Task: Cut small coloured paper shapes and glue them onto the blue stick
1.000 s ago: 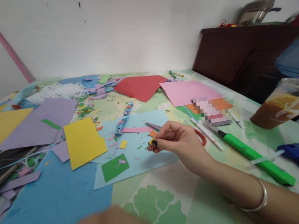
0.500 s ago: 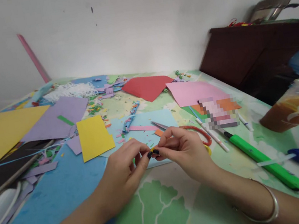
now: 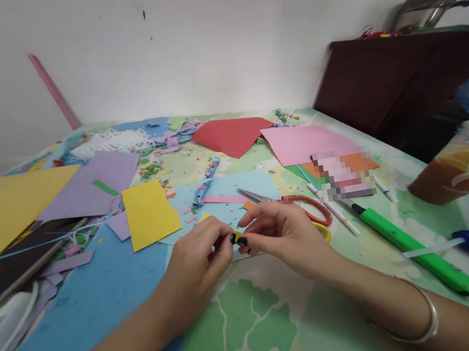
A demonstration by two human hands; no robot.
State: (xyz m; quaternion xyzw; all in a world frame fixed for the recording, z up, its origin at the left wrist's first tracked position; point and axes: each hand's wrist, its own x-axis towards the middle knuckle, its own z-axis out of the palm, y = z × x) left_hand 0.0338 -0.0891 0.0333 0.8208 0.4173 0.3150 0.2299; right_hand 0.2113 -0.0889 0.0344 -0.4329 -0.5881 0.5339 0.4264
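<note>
Between the fingertips of both my hands is a tiny yellow piece of paper (image 3: 238,237), mostly covered by the fingers. My left hand (image 3: 201,259) pinches it from the left with thumb and forefinger. From the right, my right hand (image 3: 287,235) pinches it too, a silver bangle on that wrist. Under the hands lies a light blue sheet (image 3: 258,182) with small scraps and a pink strip (image 3: 223,199) on it. Scissors (image 3: 312,207) with red and yellow handles lie just behind my right hand. A yellow paper rectangle (image 3: 151,216) rests left of the hands.
To the right lie a green cutter (image 3: 413,247), a white pen (image 3: 334,209) and a cup of brown drink (image 3: 454,174). A dark phone (image 3: 19,259) and a blue sheet (image 3: 83,320) are at left. Red paper (image 3: 232,134) and white string (image 3: 114,143) lie toward the wall.
My fingertips have drawn slightly apart, so a bit more of the yellow piece shows between them. Both hands otherwise keep nearly the same place, and the view has shifted slightly.
</note>
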